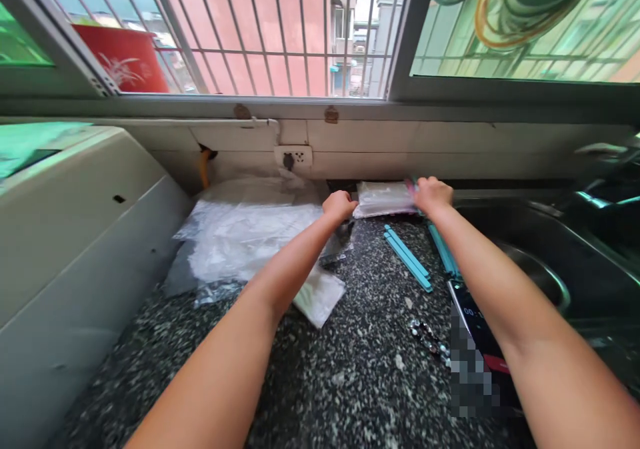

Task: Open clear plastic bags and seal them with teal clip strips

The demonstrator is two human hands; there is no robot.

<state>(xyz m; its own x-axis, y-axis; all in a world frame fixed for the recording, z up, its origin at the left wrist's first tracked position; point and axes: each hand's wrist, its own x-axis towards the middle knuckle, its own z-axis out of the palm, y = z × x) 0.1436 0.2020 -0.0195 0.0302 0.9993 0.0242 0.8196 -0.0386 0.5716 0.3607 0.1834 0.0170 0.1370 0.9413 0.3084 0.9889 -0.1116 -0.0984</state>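
Note:
Against the back wall, a flat pack of folded clear plastic bags (384, 199) lies between my two hands. My left hand (340, 206) is closed at the pack's left end, with its fingertips mostly hidden. At the other end, my right hand (434, 194) curls its fingers around the pack's edge. Left of them spreads a loose heap of clear plastic bags (250, 229), and a folded white packet (321, 295) sticks out under my left forearm. Blue bag-sealing strips (407, 259) lie in front of the pack, with more blue strips (443, 249) beside my right wrist.
A phone (473, 315) with a timer rests beneath my right forearm, near a beaded bracelet (430, 342). The metal sink (530, 269) borders the speckled counter (360, 382) on the right. A pale appliance (85, 235) stands left. A wall socket (300, 157) sits under the barred window.

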